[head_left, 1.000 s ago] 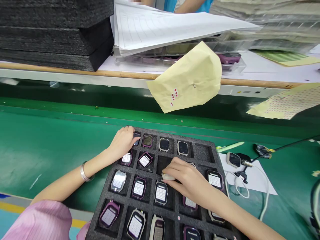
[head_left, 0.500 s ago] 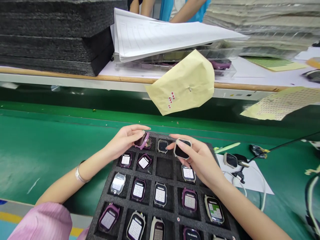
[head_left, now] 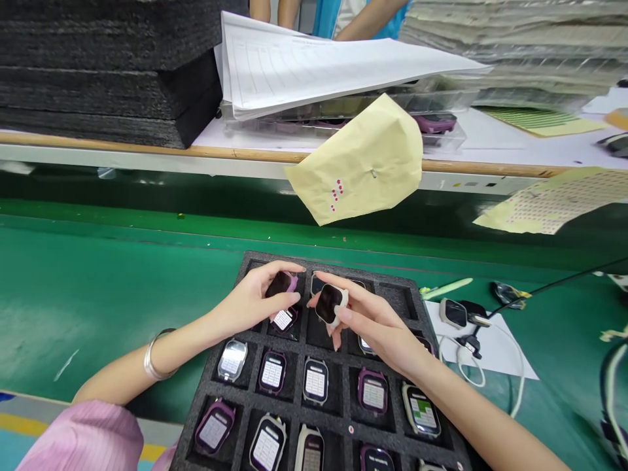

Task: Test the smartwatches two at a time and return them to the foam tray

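Note:
My left hand (head_left: 262, 291) is closed on a purple smartwatch case (head_left: 293, 284) with a dark screen, held over the back left of a black foam tray (head_left: 343, 355). Between the thumb and fingers of my right hand (head_left: 363, 314) is a light-coloured smartwatch case (head_left: 342, 302), its screen dark and tilted. It hangs above a tray compartment in the second row. Several strapless watches lie in the other compartments, among them a silver one (head_left: 232, 360), a purple one (head_left: 372, 391) and one with a green pattern on screen (head_left: 422, 410). Many show white lit screens.
The tray lies on a green bench (head_left: 122, 281). To its right are a white sheet (head_left: 510, 350) with another watch (head_left: 453, 313), cables and a green pen-like stick (head_left: 447, 288). Black foam stacks (head_left: 98, 72), papers (head_left: 333, 69) and a yellow envelope (head_left: 363, 163) occupy the shelf. Another person's arm (head_left: 373, 19) shows behind.
My right hand has brought the light watch left and slightly down, over the second-row compartment. My left hand has moved slightly right and down with the purple watch.

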Action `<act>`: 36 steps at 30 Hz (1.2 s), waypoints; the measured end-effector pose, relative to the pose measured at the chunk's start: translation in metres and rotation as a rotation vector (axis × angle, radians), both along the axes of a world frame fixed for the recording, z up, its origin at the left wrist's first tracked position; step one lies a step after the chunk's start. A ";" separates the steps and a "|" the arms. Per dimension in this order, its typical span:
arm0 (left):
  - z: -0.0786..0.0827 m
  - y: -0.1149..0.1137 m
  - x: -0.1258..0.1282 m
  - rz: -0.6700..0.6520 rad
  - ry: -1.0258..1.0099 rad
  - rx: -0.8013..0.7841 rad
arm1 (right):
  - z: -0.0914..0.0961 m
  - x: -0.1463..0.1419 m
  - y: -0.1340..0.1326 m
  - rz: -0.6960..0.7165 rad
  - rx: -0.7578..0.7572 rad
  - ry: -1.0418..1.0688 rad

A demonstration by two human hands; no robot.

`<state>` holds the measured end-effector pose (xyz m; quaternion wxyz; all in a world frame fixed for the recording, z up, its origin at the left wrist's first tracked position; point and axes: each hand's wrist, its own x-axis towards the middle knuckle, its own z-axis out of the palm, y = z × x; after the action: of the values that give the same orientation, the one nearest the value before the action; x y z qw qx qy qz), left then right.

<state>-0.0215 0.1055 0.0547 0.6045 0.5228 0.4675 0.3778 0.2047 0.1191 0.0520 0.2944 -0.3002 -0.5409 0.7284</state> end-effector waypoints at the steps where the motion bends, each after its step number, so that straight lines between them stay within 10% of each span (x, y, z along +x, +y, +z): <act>1: 0.000 -0.001 -0.001 0.002 0.026 0.039 | 0.000 0.001 0.001 0.025 0.022 0.010; 11: 0.008 -0.019 -0.001 -0.080 0.320 0.379 | 0.001 -0.002 0.002 0.029 -0.119 0.124; 36: 0.013 -0.021 0.002 -0.033 0.359 0.372 | 0.001 0.001 0.001 0.101 -0.132 0.145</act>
<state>-0.0198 0.0844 0.0673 0.4114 0.6912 0.4811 0.3487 0.2061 0.1203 0.0529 0.2752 -0.2379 -0.4837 0.7961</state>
